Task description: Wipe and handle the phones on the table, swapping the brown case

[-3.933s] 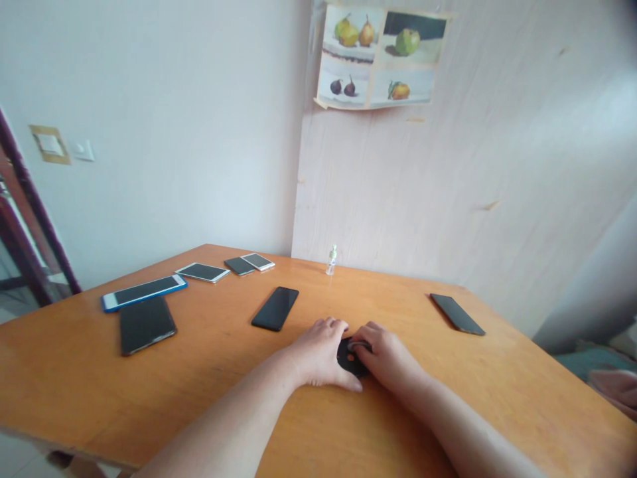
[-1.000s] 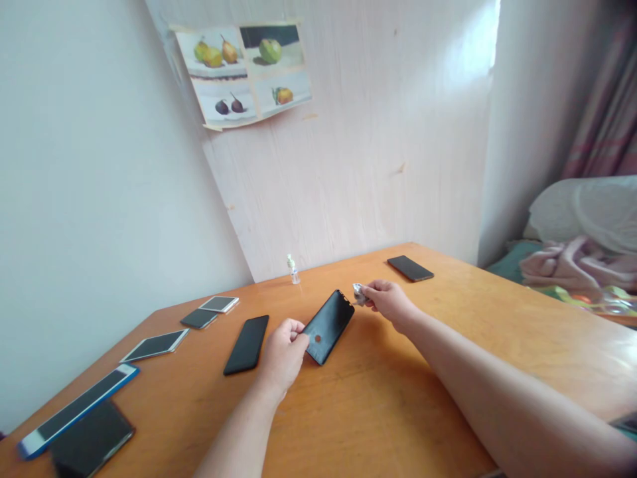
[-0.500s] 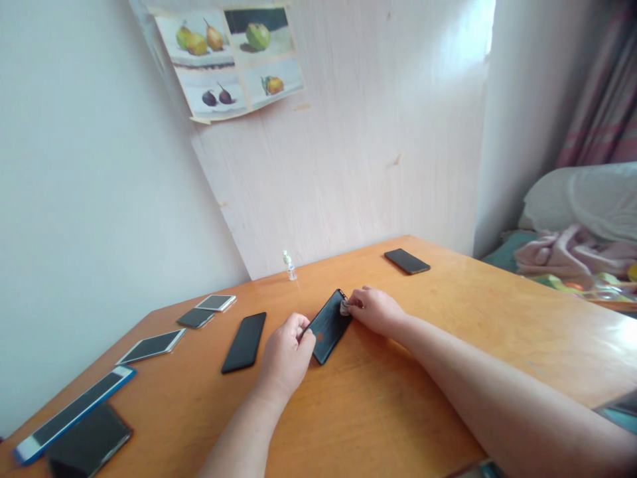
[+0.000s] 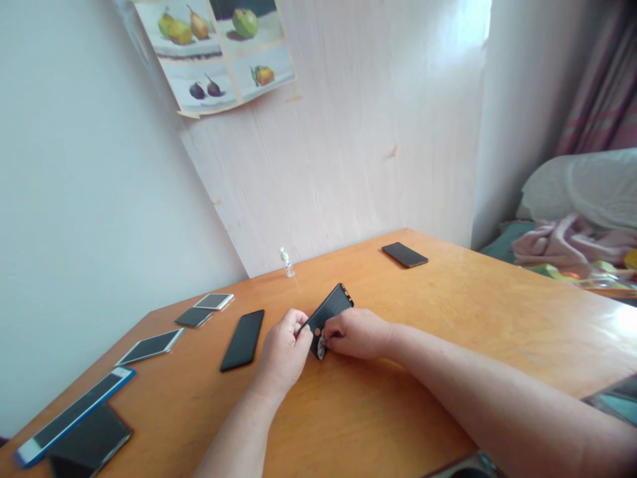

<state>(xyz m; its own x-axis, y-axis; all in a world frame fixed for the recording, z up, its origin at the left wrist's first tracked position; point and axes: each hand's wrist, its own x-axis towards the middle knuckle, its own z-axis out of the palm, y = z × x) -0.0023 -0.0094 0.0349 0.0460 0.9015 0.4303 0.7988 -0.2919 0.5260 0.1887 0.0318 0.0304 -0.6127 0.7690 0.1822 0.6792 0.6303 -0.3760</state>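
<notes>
A black phone (image 4: 330,308) is tilted up above the table, its back with a small round mark facing me. My left hand (image 4: 286,348) grips its left edge between thumb and fingers. Pinched in my right hand (image 4: 355,333) is a small crumpled white wipe (image 4: 321,346), pressed against the lower part of the phone's back. The right hand hides part of the phone's right side. Left of my left hand, another black phone (image 4: 243,340) lies flat on the table.
Several phones lie along the table's left side, among them a blue-edged one (image 4: 77,415) and a white-framed one (image 4: 150,346). A small spray bottle (image 4: 287,263) stands near the wall. A dark phone (image 4: 405,255) lies at the back right of the wooden table (image 4: 488,299).
My right hand has slid the wipe from the phone's upper right end down to its lower end. The left hand keeps its hold. The view has shifted slightly.
</notes>
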